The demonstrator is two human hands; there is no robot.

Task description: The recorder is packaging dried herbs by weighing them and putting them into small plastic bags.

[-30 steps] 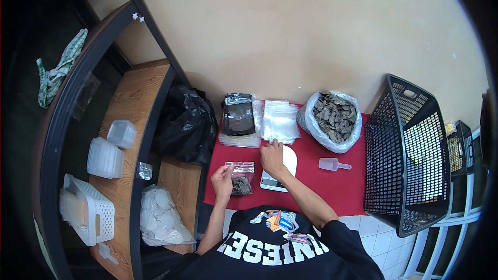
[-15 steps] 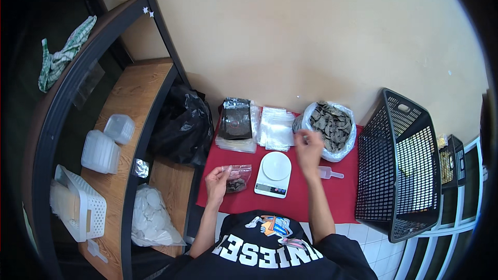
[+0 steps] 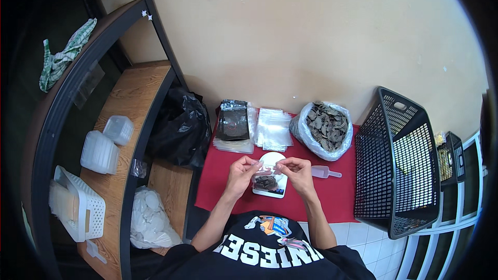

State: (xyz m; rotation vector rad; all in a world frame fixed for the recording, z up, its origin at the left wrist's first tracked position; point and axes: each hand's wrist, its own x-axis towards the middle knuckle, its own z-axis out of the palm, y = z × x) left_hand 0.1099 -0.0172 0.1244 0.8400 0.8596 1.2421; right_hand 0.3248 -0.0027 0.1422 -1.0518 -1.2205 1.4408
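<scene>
Between both hands hangs a small clear plastic bag [image 3: 266, 182] with dark pieces in its lower part. My left hand [image 3: 240, 176] pinches the top left corner of the bag, and my right hand [image 3: 295, 174] pinches the top right. Under the bag stands a white digital kitchen scale [image 3: 272, 157], partly covered by it. Beyond my right hand, a large open plastic bag [image 3: 338, 153] is full of dark, ridged, curved pieces [image 3: 327, 127]. A translucent scoop [image 3: 324, 171] lies on the red cloth just right of that hand.
Flat clear bags [image 3: 274, 128] and a black pouch [image 3: 233, 121] lie at the back of the red-covered table [image 3: 332, 197]. A tall black plastic crate [image 3: 376, 166] stands at the right. Wooden shelves [image 3: 129, 93] on the left hold clear containers [image 3: 98, 153] and a white basket [image 3: 93, 212].
My right hand has come back from beside the large bag to the small bag's top edge. My left hand has carried the small bag rightward over the scale.
</scene>
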